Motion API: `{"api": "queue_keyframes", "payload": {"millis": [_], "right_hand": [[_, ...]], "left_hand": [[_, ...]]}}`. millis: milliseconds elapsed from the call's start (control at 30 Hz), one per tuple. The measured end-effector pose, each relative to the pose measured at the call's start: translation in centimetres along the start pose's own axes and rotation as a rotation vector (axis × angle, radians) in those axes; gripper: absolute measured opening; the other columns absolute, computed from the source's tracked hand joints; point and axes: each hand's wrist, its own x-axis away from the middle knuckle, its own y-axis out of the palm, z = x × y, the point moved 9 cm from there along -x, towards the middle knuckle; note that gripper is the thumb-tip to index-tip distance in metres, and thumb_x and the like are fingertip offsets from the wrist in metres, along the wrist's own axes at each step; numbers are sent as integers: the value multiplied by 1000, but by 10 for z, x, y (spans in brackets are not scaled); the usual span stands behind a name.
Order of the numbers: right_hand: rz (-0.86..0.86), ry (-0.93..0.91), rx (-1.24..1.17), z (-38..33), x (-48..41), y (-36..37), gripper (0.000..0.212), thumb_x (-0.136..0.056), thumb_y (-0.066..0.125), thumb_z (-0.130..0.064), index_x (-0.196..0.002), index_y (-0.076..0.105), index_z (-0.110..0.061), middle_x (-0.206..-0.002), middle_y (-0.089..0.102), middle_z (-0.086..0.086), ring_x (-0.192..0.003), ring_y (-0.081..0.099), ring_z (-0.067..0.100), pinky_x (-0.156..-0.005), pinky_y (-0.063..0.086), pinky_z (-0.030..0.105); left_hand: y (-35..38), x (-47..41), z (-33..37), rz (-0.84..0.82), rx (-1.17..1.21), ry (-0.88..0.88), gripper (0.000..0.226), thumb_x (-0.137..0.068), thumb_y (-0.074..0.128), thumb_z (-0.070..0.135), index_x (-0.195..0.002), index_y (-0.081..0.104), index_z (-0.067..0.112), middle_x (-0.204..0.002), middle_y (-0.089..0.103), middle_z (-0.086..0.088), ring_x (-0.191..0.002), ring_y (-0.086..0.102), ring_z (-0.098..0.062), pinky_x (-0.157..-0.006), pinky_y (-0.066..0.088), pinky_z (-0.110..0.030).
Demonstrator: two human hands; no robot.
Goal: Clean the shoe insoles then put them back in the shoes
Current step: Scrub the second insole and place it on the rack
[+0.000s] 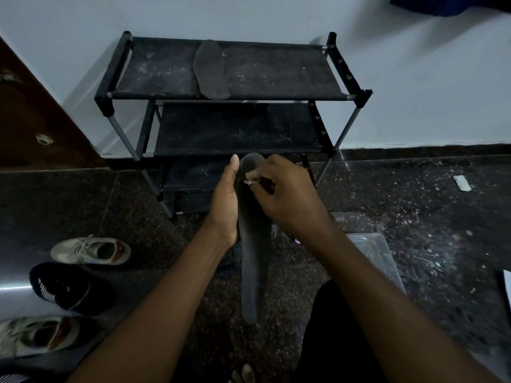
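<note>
My left hand [225,205] holds a long dark grey insole [254,261] by its left edge, thumb up beside the toe end. My right hand [287,194] grips a small brush [253,182] with pale bristles, and the bristles touch the insole near its toe end. A second dark insole [211,70] lies across the top shelf of the black shoe rack [240,125]. On the floor at the left sit two beige sneakers [91,251] [36,335], with a black sneaker [66,288] between them.
The rack stands against a pale wall, a brown door [36,120] to its left. A clear plastic box [378,261] sits on the dark speckled floor under my right forearm. A small white scrap [461,183] lies at the right. My bare foot [243,375] shows at the bottom.
</note>
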Motion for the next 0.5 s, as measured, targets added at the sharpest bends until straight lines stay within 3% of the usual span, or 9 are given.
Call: {"api": "queue_keyframes", "payload": {"millis": [100,267,367,500], "right_hand": [[-33,15,9,4,2,0,14,-93,67,-10,-103,76,-13,-102,65,-4,-87,62,4,-79,55,21],[77,46,2,7,-1,-9,12,-94,68,-11,-103,76,-13,-100,65,-4,-87,62,3,-79,54,19],[72,30,-37,0,-1,-6,13,-92,70,-10,-104,76,-11,-100,66,-4,-88,62,2,-80,53,16],[4,-3,-64,-4,4,-3,13,-90,71,-7,-100,77,-12,-101,69,-7,-90,61,-1,-82,48,8]], "left_hand": [[-1,1,1,-7,-5,2,68,-105,30,63,-114,73,11,-107,76,-10,-103,72,-21,-83,58,-34],[1,-1,-2,-2,-14,2,70,-105,27,64,-118,72,12,-114,75,-11,-108,71,-22,-85,58,-34],[-1,0,-2,15,-12,17,69,-104,30,64,-119,72,12,-118,73,-13,-113,70,-25,-92,56,-38],[-7,-3,-1,32,-12,17,80,-102,31,70,-138,62,5,-138,64,-20,-130,61,-32,-109,48,-45]]}}
